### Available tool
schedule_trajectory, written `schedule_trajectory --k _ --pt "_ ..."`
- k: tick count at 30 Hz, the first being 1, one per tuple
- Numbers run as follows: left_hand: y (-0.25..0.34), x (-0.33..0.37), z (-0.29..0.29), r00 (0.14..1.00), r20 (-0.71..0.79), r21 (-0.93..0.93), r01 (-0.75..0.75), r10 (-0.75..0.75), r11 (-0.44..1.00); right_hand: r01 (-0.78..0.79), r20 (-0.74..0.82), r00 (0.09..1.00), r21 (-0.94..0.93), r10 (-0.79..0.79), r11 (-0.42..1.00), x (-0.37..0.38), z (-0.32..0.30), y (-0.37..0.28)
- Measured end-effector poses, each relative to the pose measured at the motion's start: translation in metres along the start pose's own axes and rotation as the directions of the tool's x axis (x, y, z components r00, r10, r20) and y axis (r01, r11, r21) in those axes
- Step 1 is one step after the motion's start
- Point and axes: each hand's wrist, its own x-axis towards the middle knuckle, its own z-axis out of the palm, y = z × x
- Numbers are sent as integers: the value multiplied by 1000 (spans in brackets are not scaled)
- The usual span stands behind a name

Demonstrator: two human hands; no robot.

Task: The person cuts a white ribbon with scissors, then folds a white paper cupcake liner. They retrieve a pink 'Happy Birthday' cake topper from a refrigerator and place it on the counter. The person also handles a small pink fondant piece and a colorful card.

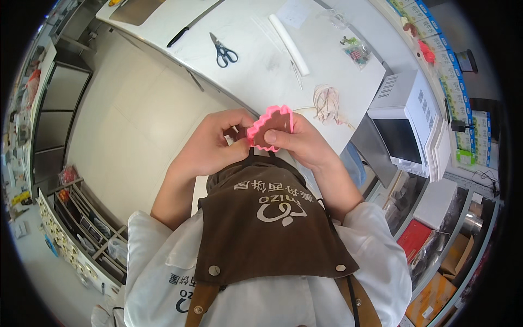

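A pink cutter (pixel 254 129) with a zigzag edge is held up in front of my apron, a flat piece of brown dough or paste (pixel 279 122) filling it. My right hand (pixel 311 146) grips the cutter from the right, its thumb lying on the brown surface. From the other side my left hand (pixel 210 143) is closed, its thumb and curled fingers meeting at the cutter's left edge. Something dark brown shows between those fingers; I cannot tell whether it is a loose piece. The cutter's underside and the fingers behind it are hidden.
On the white table (pixel 245 82) ahead lie scissors (pixel 222 52), a black-handled knife (pixel 178 37), a white roll (pixel 289 43), a crumpled stained cloth (pixel 327 103) and a plastic packet (pixel 357 53). A white microwave oven (pixel 406 120) stands at right, above stocked shelves.
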Motion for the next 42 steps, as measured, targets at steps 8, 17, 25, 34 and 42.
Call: schedule_trajectory --k 8,17,25,34,42 --pt "1 58 -7 993 -60 -138 -106 98 985 -14 2 1000 77 13 997 34 -40 -35" --pt "17 84 24 988 -107 -134 -129 115 983 -88 235 968 -7 87 996 33 -96 -72" --pt "24 95 50 970 -236 -30 -63 55 998 -111 311 946 41 93 993 29 -123 -67" --pt "14 96 61 974 -228 -300 -59 -12 952 -83 314 949 157 30 984 15 -118 -61" --pt "1 99 65 971 -215 -508 -19 -105 861 -45 281 960 137 5 990 13 -114 -56"
